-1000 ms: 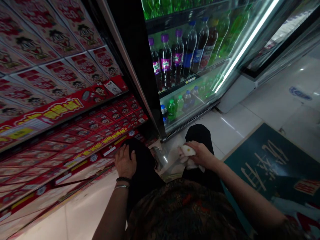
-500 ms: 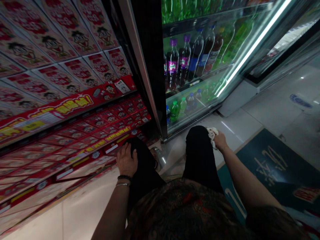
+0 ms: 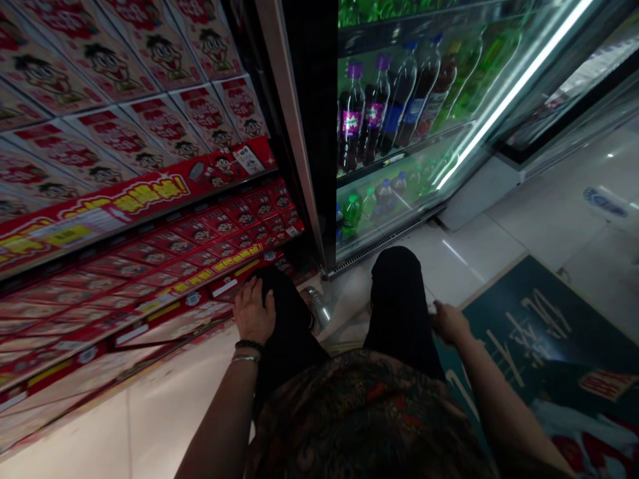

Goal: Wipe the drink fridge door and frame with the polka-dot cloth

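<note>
My left hand (image 3: 255, 311) lies on my left knee (image 3: 282, 303), its fingers stretched out and holding nothing. Dark bracelets circle that wrist. Beside the outer side of my right knee (image 3: 397, 279), my right hand (image 3: 450, 324) is closed. Only a small pale bit of the cloth (image 3: 432, 308) shows at its fingers; the rest is hidden behind my leg. Ahead of my knees stands a glass-fronted drinks fridge (image 3: 372, 263) with purple-capped bottles (image 3: 352, 123) and small green bottles (image 3: 352, 211) on its shelves.
At left, shelves hold stacked red-and-pink drink cartons (image 3: 164, 126) behind a red price strip (image 3: 150, 193). A lit tube (image 3: 519, 93) runs along the fridge's right side. A dark green mat (image 3: 529, 319) with writing lies on the tiled floor (image 3: 479, 243) to the right.
My right hand has moved back along my right leg, toward my body, and the cloth that showed plainly is now mostly hidden. My left hand stays on the knee. The view has shifted slightly.
</note>
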A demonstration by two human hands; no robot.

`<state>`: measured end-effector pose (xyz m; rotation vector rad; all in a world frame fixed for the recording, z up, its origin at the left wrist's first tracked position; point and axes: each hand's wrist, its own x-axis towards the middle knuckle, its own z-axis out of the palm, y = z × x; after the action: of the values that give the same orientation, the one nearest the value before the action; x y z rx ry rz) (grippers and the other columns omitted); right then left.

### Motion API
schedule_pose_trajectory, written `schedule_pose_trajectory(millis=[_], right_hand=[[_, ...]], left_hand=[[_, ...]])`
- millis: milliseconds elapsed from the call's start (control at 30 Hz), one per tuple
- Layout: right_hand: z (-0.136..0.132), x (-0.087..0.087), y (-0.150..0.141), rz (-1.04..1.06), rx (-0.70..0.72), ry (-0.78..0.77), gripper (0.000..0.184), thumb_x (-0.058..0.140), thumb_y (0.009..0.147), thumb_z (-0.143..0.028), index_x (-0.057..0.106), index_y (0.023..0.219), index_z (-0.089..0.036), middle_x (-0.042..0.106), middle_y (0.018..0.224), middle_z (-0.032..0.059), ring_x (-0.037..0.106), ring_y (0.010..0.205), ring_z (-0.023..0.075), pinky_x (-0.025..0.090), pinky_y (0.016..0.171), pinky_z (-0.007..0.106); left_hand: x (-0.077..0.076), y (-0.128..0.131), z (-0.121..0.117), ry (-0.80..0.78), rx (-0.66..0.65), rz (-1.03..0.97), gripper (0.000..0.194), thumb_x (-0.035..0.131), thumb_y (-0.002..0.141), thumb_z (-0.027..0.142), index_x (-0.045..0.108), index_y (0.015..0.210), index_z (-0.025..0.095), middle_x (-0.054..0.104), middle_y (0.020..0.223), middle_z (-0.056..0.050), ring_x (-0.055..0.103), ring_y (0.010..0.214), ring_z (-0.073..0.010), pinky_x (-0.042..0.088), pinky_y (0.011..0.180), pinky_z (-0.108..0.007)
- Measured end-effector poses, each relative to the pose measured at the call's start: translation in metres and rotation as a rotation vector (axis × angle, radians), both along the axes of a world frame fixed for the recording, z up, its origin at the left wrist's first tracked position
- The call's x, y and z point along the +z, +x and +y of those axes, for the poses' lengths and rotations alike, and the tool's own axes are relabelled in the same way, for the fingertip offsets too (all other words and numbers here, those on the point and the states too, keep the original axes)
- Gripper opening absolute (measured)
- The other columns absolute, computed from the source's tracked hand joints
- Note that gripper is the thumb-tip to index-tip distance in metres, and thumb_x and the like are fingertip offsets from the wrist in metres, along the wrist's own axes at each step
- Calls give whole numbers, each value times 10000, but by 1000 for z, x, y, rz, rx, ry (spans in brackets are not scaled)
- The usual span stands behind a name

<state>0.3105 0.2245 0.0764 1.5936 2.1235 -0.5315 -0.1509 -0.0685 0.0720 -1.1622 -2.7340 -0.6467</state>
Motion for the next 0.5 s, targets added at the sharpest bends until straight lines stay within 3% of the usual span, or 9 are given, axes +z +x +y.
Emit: schedule_pose_trajectory(millis=[67,133,200,267,333,400,433,500], right_hand=[[38,27,3,-19,-29,150,417,570,1065,-305,644,1427,-111,711,1276,240,724,1138,347,570,938,459],[60,61,-3,114,6,331,448,537,1047,-329,624,1450,-154,697,1328,230,699,1196,370,546,982,472],[53,90,-20,414,110,419,440,566,1024,-374,643,1417,-191,724,1300,174,700,1187,343,547,1011,446],[18,105,-44,720,258,277,422,596,1004,-358,659,1393,-208,746,1273,128,713,1158,292,560,1012,394],[-25,103,-68,755,467,-38,384,629,963,-266,693,1340,-244,758,1221,76,729,1091,237,565,958,328],[-52,92,-81,564,640,-216,379,686,863,-158,741,1218,-279,757,1112,29,732,997,201,539,873,275],[-54,85,-82,457,668,-211,380,707,833,-134,750,1180,-282,749,1083,23,727,974,196,520,847,266],[-31,79,-72,313,575,-62,348,718,871,-165,726,1211,-237,734,1134,77,719,979,228,491,822,293]], left_hand=[[0,0,2,-7,-5,6,607,436,1120,492,644,1518,82,595,1619,-168,523,1464,-388,436,1288,-598],[0,1,3,-11,-6,7,607,434,1121,492,646,1515,82,596,1617,-169,525,1459,-393,441,1278,-600],[0,3,4,-6,3,3,595,442,1118,489,647,1517,99,594,1621,-165,524,1460,-399,438,1274,-611],[1,4,4,6,11,-6,584,452,1113,489,647,1518,117,592,1624,-162,523,1465,-401,432,1276,-618],[1,4,3,7,13,-15,586,453,1110,495,644,1517,119,586,1628,-165,519,1475,-397,426,1285,-619],[1,3,2,-1,12,-22,599,445,1112,500,640,1517,104,581,1630,-176,513,1484,-389,420,1297,-615],[2,3,2,-6,7,-25,606,440,1114,501,636,1520,95,577,1632,-182,509,1490,-386,416,1303,-613],[2,1,1,-6,-1,-27,616,434,1117,498,632,1524,80,576,1631,-190,503,1495,-383,409,1311,-613]])
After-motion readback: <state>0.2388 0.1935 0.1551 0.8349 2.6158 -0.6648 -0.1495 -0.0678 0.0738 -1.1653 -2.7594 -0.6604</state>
